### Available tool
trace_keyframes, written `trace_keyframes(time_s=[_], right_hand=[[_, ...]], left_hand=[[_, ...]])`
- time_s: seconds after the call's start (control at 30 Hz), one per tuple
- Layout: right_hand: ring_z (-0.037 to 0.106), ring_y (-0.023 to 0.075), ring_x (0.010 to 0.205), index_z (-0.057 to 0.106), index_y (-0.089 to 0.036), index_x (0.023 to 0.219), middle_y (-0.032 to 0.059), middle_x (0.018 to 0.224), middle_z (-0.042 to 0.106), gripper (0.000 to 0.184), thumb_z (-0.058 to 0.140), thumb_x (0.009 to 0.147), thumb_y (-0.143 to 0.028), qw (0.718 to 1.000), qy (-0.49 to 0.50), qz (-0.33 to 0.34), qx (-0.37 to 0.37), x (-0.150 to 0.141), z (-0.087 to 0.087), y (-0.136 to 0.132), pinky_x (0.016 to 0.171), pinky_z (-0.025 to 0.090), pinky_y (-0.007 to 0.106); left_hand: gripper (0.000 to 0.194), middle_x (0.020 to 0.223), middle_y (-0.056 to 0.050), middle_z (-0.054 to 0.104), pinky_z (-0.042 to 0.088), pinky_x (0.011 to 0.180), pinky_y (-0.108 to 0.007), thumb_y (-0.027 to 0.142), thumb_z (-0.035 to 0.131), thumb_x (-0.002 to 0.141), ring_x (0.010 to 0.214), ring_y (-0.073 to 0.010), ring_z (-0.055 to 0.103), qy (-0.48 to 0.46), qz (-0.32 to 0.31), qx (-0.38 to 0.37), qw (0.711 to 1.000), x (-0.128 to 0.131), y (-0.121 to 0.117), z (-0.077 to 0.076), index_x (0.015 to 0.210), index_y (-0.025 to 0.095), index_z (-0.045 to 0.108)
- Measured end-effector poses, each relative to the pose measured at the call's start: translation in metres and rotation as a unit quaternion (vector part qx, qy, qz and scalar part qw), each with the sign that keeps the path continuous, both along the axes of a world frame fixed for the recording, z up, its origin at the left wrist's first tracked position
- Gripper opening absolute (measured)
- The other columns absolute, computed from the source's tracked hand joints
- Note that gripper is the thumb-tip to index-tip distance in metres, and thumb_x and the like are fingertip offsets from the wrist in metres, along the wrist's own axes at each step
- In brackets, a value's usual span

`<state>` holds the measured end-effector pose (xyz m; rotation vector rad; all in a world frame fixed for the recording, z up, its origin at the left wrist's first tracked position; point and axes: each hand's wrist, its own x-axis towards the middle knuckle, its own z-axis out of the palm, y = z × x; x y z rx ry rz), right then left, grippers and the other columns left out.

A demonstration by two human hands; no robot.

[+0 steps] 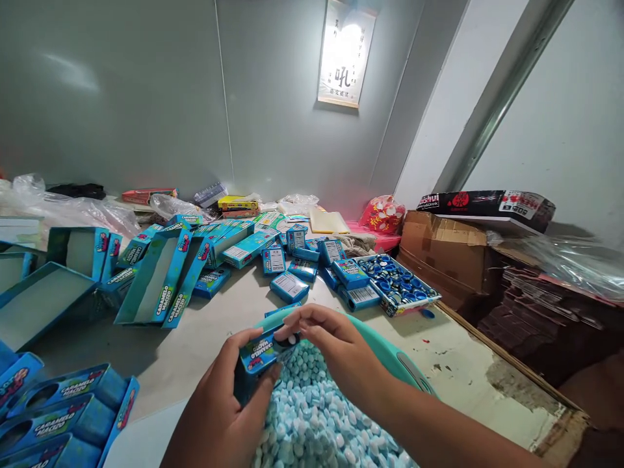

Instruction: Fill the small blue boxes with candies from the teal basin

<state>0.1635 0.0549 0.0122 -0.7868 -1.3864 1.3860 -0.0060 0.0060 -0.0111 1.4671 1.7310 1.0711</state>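
Observation:
My left hand (224,390) grips a small blue candy box (260,356) printed "Caramelo Macizo", tilted over a turquoise basin (380,344). At the box's right end is a dark round opening, with a white candy (292,338) showing at it. Bent over that opening, the fingers of my right hand (336,338) are drawn together close to the candy; what lies between them is hidden. Many pale blue and white candies (316,416) fill the basin below both hands.
Loose blue boxes (290,286) lie beyond the basin. A tray of round blue caps (390,279) stands to their right. Open display cartons (156,279) sit at left, with a carton of holed boxes (53,416) at near left. A brown cardboard box (443,250) stands at right.

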Motion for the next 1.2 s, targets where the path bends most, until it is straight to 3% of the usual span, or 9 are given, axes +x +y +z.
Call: trace_keyframes(time_s=[0.23,0.37,0.47,0.57,0.67,0.73,0.93,1.1,1.2], right_hand=[[0.063,0.0243,0.116,0.073,-0.026,0.102,0.0054,0.113,0.075,0.025,0.057,0.094,-0.042,0.997,-0.067,-0.024,-0.001,0.004,0.01,-0.01,0.105,0.043,0.044],[0.055,0.0262,0.129,0.071,-0.029,0.115,0.0038,0.131,0.068,0.032,0.052,0.097,-0.048,0.995,-0.095,-0.032,-0.005,0.005,0.011,-0.01,0.112,0.037,0.047],[0.057,0.0275,0.126,0.068,-0.029,0.116,0.0049,0.128,0.068,0.03,0.049,0.097,-0.044,0.99,-0.134,-0.046,-0.017,0.006,0.005,-0.005,0.108,0.041,0.048],[0.061,0.0289,0.118,0.068,-0.028,0.116,0.0076,0.123,0.069,0.029,0.05,0.095,-0.036,0.957,-0.288,-0.018,-0.023,0.007,-0.001,-0.003,0.101,0.046,0.048],[0.061,0.0356,0.116,0.069,-0.026,0.123,0.0134,0.124,0.069,0.037,0.058,0.092,-0.042,0.877,-0.473,0.079,0.019,0.009,-0.004,-0.008,0.098,0.047,0.054],[0.061,0.0391,0.115,0.068,-0.024,0.129,0.0165,0.122,0.068,0.049,0.062,0.089,-0.051,0.837,-0.53,0.133,0.041,0.009,-0.004,-0.012,0.095,0.048,0.055],[0.055,0.0357,0.125,0.056,-0.029,0.144,0.0126,0.137,0.061,0.069,0.061,0.087,-0.067,0.834,-0.515,0.172,0.096,0.002,-0.013,-0.013,0.101,0.046,0.047],[0.056,0.0325,0.122,0.062,-0.026,0.134,0.0117,0.131,0.063,0.054,0.055,0.093,-0.061,0.835,-0.516,0.145,0.127,-0.003,-0.028,0.002,0.1,0.047,0.044],[0.059,0.0303,0.116,0.067,-0.024,0.122,0.0111,0.125,0.065,0.044,0.045,0.099,-0.054,0.798,-0.577,0.108,0.139,-0.006,-0.03,0.018,0.095,0.05,0.042]], left_hand=[[0.06,0.121,-0.008,0.072,0.057,0.077,-0.036,0.07,0.063,0.079,0.107,-0.0323,0.07,-0.051,0.032,-0.003,0.998,0.002,-0.001,0.001,0.125,0.032,0.063],[0.061,0.118,-0.009,0.073,0.056,0.089,-0.042,0.068,0.068,0.077,0.109,-0.0333,0.07,-0.079,0.064,0.031,0.994,0.003,0.0,0.001,0.125,0.031,0.063],[0.061,0.119,-0.008,0.072,0.056,0.089,-0.042,0.067,0.071,0.075,0.107,-0.0324,0.07,-0.092,0.11,0.061,0.988,0.005,-0.001,0.006,0.123,0.03,0.063],[0.062,0.113,-0.007,0.072,0.058,0.072,-0.032,0.064,0.074,0.073,0.096,-0.0284,0.072,-0.123,0.157,0.09,0.976,0.007,-0.003,0.014,0.122,0.029,0.063],[0.062,0.105,-0.005,0.072,0.056,0.068,-0.028,0.062,0.077,0.072,0.091,-0.0255,0.071,-0.14,0.184,0.116,0.966,0.008,-0.004,0.019,0.121,0.027,0.062],[0.058,0.101,-0.004,0.072,0.056,0.071,-0.028,0.06,0.077,0.072,0.088,-0.0233,0.071,-0.134,0.191,0.128,0.964,0.008,-0.005,0.02,0.117,0.027,0.063],[0.047,0.098,-0.002,0.073,0.058,0.073,-0.028,0.055,0.077,0.074,0.086,-0.0219,0.072,-0.135,0.211,0.145,0.957,0.013,-0.008,0.027,0.108,0.026,0.064],[0.043,0.1,-0.003,0.072,0.057,0.069,-0.024,0.051,0.078,0.076,0.087,-0.0205,0.072,-0.159,0.191,0.164,0.955,0.017,-0.011,0.029,0.107,0.025,0.063],[0.043,0.099,-0.003,0.072,0.057,0.069,-0.024,0.05,0.079,0.077,0.084,-0.0199,0.071,-0.159,0.181,0.161,0.957,0.015,-0.012,0.027,0.108,0.025,0.064]])
